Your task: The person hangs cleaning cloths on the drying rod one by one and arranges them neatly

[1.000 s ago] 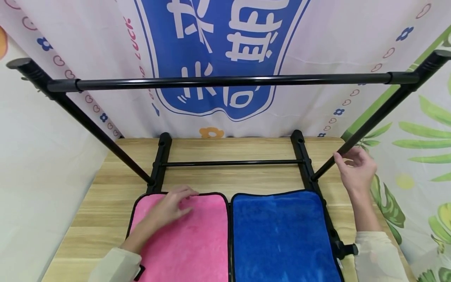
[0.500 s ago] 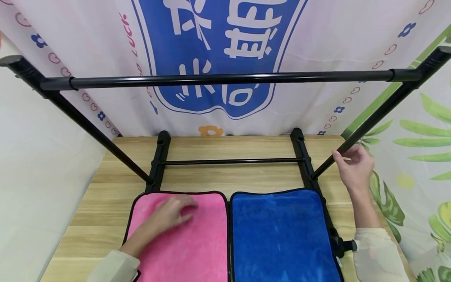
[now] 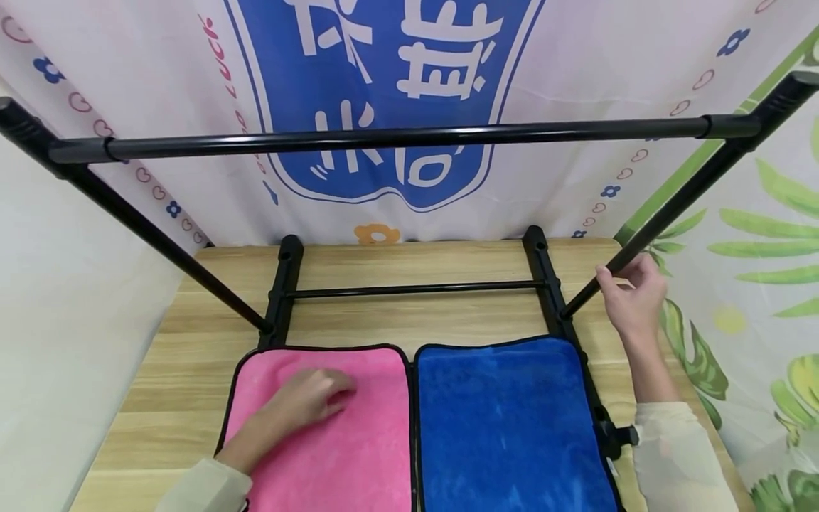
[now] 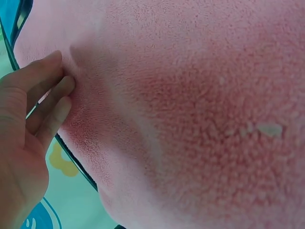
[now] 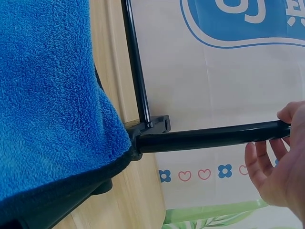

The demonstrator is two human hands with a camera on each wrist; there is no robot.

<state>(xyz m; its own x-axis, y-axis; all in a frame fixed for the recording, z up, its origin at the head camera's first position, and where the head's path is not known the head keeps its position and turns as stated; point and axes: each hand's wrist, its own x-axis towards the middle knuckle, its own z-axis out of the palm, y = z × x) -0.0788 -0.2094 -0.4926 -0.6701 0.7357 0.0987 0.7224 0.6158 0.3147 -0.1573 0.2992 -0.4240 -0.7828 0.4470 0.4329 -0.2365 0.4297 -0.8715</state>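
- Right hand (image 3: 635, 299): thumb and fingers bent round the right post (image 3: 668, 217) of a black stand, pinching it in its lower part, above the joint with the right foot (image 3: 542, 270). The right wrist view confirms the thumb on one side of the tube and fingers on the other.
- Left hand (image 3: 310, 397): above the upper part of the pink cloth (image 3: 339, 469), fingers relaxed and gently bent, close to one another, gripping nothing. Whether the fingertips touch the pile cannot be told.
- Pink cloth: plush, dark edging, spread out on the left side of the stand; its near edge runs out of the head view.
- Blue cloth (image 3: 505, 427): same make, on the right, just beside the pink one with a narrow dark strip between. Its upper right corner reaches the right foot, near the base of the right post.
- Stand: left post (image 3: 160, 245) and right post joined by a top bar (image 3: 409, 136); a thinner lower bar (image 3: 416, 290) runs between the left foot (image 3: 286, 281) and the right foot.
- Knob (image 3: 617, 437): black, projecting beside the blue cloth's right edge, near the right sleeve (image 3: 681, 462).
- Surroundings: wood-grain table (image 3: 160, 370) beneath; printed curtain (image 3: 576, 78) behind.
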